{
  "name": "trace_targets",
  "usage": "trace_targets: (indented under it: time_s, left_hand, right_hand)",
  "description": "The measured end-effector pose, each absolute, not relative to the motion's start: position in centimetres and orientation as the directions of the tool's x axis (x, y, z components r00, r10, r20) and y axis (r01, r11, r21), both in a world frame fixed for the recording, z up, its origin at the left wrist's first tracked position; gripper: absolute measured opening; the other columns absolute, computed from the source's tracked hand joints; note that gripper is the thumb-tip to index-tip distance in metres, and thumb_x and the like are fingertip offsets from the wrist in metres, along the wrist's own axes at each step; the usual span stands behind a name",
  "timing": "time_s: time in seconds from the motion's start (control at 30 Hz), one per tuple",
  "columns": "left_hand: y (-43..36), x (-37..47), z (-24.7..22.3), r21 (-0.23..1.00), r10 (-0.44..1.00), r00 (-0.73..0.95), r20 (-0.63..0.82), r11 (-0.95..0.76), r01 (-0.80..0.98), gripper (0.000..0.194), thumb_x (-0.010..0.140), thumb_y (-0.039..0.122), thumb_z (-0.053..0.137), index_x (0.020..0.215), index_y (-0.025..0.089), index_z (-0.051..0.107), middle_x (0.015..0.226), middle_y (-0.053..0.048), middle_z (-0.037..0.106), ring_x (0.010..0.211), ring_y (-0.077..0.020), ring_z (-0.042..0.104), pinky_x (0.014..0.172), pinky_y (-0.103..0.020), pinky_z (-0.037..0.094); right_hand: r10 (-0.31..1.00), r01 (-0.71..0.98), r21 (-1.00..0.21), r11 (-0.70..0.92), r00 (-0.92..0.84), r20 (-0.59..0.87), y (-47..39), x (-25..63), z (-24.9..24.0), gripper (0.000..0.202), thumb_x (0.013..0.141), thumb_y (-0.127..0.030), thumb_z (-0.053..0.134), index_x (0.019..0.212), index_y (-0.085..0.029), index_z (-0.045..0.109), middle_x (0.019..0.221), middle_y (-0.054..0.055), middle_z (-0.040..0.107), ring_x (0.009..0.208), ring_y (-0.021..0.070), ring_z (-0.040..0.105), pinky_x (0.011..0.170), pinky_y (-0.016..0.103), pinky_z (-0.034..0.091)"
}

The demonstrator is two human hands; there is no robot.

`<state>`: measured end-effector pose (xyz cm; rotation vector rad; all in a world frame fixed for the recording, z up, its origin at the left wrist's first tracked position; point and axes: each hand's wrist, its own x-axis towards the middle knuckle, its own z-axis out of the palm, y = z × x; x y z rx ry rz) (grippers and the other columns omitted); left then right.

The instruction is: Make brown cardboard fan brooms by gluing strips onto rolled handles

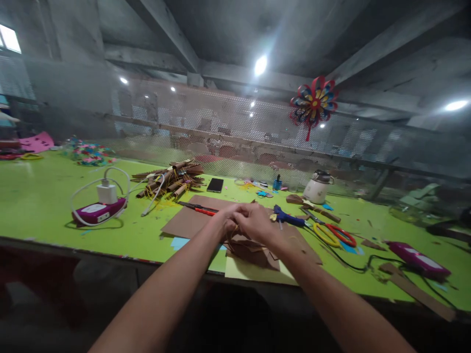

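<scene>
My left hand [227, 219] and my right hand [255, 221] meet over the middle of the table's near side. Both are closed, fingertips pressed together, with a thin yellowish string [231, 234] at them. Folded brown paper [253, 254] lies just below my hands, partly covered by them. Underneath are a flat brown sheet [187, 221] and a pale yellow sheet [239, 268]. Red-handled pliers or scissors [204, 210] lie beside my left hand, their far end hidden. A blue glue gun [289, 217] rests to the right of my right hand.
On the green table [147, 240] are a purple power strip [99, 211] with a white charger, a pile of brown paper rolls [172, 179] with yellow string, and a phone [215, 185]. Rightward are scissors [340, 235], a pale jug [315, 189], a second purple power strip [418, 259] and black cables.
</scene>
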<state>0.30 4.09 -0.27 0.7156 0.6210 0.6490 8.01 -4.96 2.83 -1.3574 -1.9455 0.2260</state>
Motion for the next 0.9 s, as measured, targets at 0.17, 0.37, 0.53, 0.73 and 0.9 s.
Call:
trace_targets:
  time_s: [0.17,0.37,0.53,0.73,0.9]
  left_hand:
    - [4.7,-0.3,-0.1,0.747,0.658,0.682,-0.321,0.618,-0.244,0.013,0.079,0.01,0.043,0.079,0.007,0.055,0.059,-0.008,0.058,0.048,-0.0135,0.055,0.043,-0.022,0.045]
    - [4.6,-0.6,0.3,0.74,0.639,0.718,-0.277,0.618,-0.264,0.013,0.081,0.008,0.04,0.083,0.008,0.053,0.053,-0.001,0.046,0.038,-0.005,0.041,0.033,-0.01,0.029]
    - [4.0,-0.7,0.6,0.777,0.638,0.731,-0.241,0.578,-0.249,0.017,0.084,0.007,0.037,0.087,0.008,0.053,0.053,0.001,0.043,0.036,-0.0034,0.034,0.03,-0.009,0.022]
    - [4.4,-0.7,0.4,0.819,0.636,0.762,-0.118,0.496,-0.287,0.016,0.082,0.005,0.04,0.089,0.008,0.054,0.057,0.0,0.046,0.038,-0.0034,0.037,0.032,-0.01,0.023]
    - [4.7,-0.7,0.3,0.811,0.645,0.76,-0.072,0.482,-0.332,0.015,0.082,0.005,0.041,0.089,0.009,0.053,0.059,0.0,0.045,0.038,-0.0026,0.035,0.032,-0.01,0.023]
  right_hand:
    - [0.895,0.815,-0.442,0.374,-0.193,0.402,-8.8,7.4,0.0,0.016,0.074,-0.017,0.049,0.065,-0.017,0.063,0.058,0.002,0.06,0.052,0.0121,0.047,0.051,0.023,0.028]
    - [0.888,0.774,-0.437,0.458,-0.418,0.192,-12.1,8.5,0.6,0.016,0.073,-0.016,0.05,0.06,-0.016,0.059,0.052,-0.002,0.052,0.047,0.008,0.038,0.045,0.022,0.02]
    - [0.9,0.756,-0.504,0.417,-0.422,0.111,-11.7,11.9,3.5,0.04,0.082,-0.039,0.048,0.05,-0.016,0.058,0.042,-0.003,0.044,0.04,0.0066,0.031,0.042,0.022,0.023]
    - [0.963,0.78,-0.58,0.234,-0.103,0.25,-3.0,15.8,2.6,0.014,0.069,-0.021,0.062,0.077,-0.014,0.07,0.072,0.003,0.066,0.066,0.0153,0.057,0.059,0.024,0.04]
    - [0.957,0.759,-0.603,0.247,-0.095,0.272,0.5,13.5,-1.1,0.02,0.068,-0.02,0.062,0.086,-0.016,0.068,0.082,0.003,0.067,0.072,0.016,0.057,0.061,0.024,0.041]
